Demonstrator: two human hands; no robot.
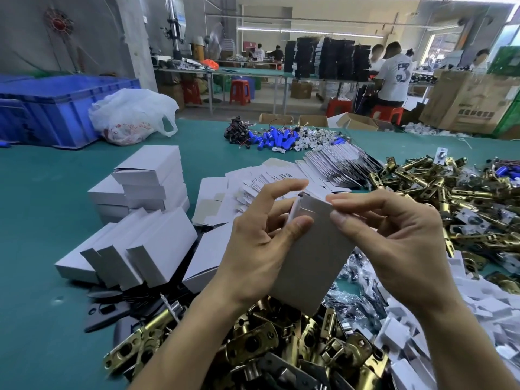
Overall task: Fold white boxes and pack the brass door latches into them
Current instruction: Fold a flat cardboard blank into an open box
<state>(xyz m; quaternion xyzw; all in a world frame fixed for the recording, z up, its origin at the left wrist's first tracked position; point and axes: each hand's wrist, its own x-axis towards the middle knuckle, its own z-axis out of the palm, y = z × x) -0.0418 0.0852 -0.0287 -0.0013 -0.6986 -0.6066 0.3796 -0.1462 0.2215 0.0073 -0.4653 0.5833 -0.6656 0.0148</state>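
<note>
Brass door latches (253,347) lie heaped at the near edge of the table (42,220), under both forearms. Above that heap the left hand (253,249) and the right hand (399,249) hold one white box (309,257) between them, tilted, with a grey face toward the camera. The left fingers (298,225) grasp the box's left edge, thumb pressed on the near face and the others curled behind it. The right fingers (342,220) pinch its upper right corner, thumb in front and forefinger along the top edge, beside a small end flap. Just right of the box lie small clear bags of dark parts (354,291), and past those a spread of white card pieces (478,305). To the left, folded boxes (135,249) lie on their sides with flaps open, and a stack of closed boxes (149,178) stands behind them. Flat box blanks (281,175) fan out across the middle of the table beyond the hands. A second heap of latches (450,192) covers the right side. Farther back sit blue cylinders with wires (275,137), a white plastic bag (132,116) and a blue crate (56,108). Beyond the table a person in a white shirt (394,77) sits on a red stool.
</note>
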